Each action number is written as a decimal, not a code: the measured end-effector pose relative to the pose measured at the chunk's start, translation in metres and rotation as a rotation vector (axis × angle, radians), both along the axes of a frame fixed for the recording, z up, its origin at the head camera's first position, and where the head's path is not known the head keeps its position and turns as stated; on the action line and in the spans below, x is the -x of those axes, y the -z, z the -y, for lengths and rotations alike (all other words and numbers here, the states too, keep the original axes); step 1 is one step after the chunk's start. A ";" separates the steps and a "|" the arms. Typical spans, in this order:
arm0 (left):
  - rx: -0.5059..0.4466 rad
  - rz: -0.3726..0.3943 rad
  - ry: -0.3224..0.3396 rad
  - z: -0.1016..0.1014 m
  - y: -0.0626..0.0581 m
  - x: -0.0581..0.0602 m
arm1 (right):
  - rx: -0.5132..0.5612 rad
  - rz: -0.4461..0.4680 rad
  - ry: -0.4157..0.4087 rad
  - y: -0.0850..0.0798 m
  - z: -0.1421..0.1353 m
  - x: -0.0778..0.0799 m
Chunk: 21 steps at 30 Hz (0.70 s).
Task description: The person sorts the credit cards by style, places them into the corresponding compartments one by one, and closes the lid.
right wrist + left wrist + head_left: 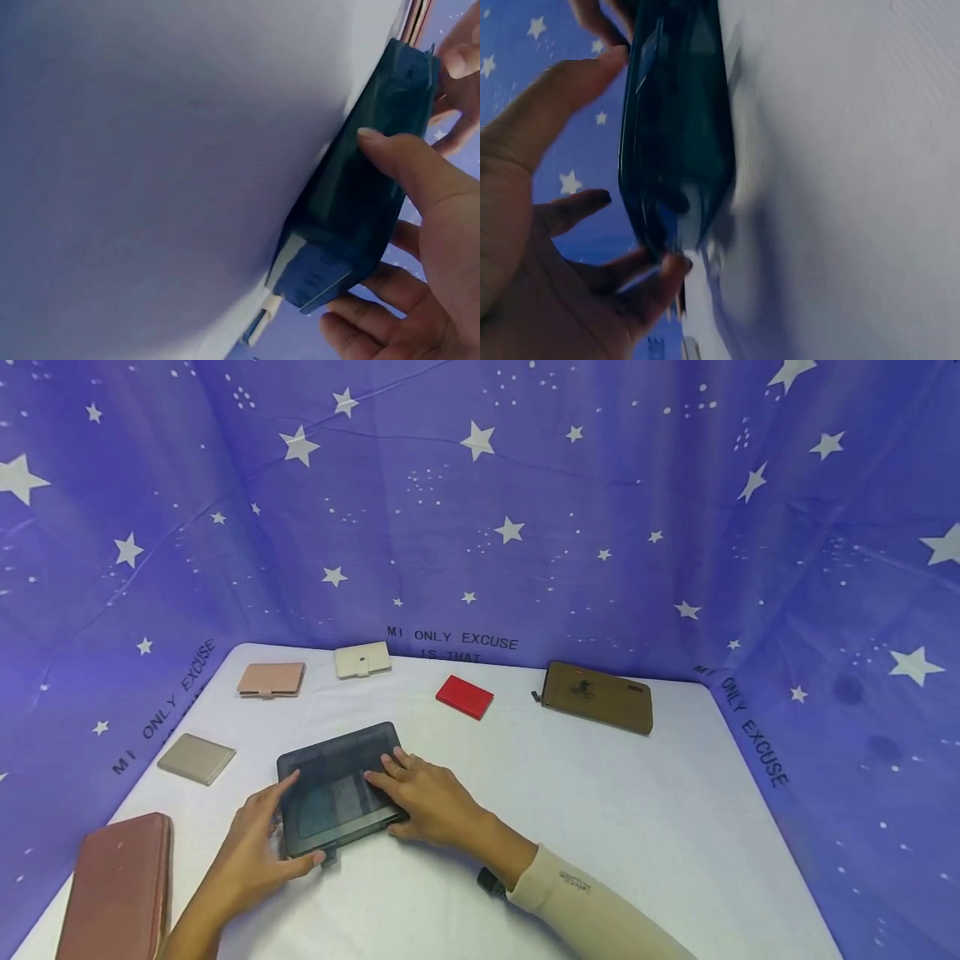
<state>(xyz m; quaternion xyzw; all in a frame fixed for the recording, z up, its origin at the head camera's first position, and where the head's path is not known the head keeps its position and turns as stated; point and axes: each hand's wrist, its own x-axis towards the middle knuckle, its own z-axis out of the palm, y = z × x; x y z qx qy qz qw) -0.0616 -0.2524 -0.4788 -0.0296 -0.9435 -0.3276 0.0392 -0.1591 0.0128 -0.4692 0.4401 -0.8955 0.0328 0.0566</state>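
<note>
A dark, see-through plastic box (330, 785) with a closed lid lies on the white table, left of the middle in the head view. At its left side is my left hand (251, 852), with the thumb by the small front latch (330, 857) and the fingers along the side. My right hand (435, 797) grips the right end, its fingers over the lid and its thumb on the front wall. In the right wrist view the thumb presses the wall of the box (337, 195). Pale shapes show dimly through the plastic.
Around the box lie a reddish-brown wallet (112, 885), a beige card holder (197, 759), a pink wallet (272, 678) and a cream wallet (363, 660). A red case (465, 697) and a brown zip pouch (598, 697) lie farther back. A starry purple curtain (480, 527) surrounds the table.
</note>
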 end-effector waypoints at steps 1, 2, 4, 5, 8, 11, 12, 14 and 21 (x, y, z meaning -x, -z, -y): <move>0.035 -0.001 -0.002 -0.002 0.000 0.001 | -0.003 -0.007 0.004 0.000 0.001 0.000; 0.068 -0.007 -0.004 -0.005 0.000 0.002 | -0.005 -0.009 0.008 0.000 0.002 0.000; 0.137 -0.021 -0.012 -0.010 0.001 0.003 | -0.003 -0.007 0.015 0.000 0.002 0.000; 0.169 -0.033 -0.017 -0.013 0.001 0.004 | 0.003 0.000 0.019 0.001 0.001 -0.001; 0.265 -0.085 -0.035 -0.020 0.002 0.005 | 0.015 0.009 0.025 0.001 -0.001 -0.001; 0.329 -0.137 -0.052 -0.024 0.002 0.006 | 0.037 0.009 0.032 0.002 -0.004 -0.001; 0.340 -0.150 -0.057 -0.025 0.002 0.007 | 0.045 0.006 0.035 0.002 -0.004 -0.001; 0.350 -0.166 -0.065 -0.026 0.002 0.007 | 0.065 0.007 0.039 0.001 -0.004 -0.001; 0.355 -0.208 -0.055 -0.025 0.006 0.008 | 0.076 0.009 0.056 0.003 -0.007 -0.005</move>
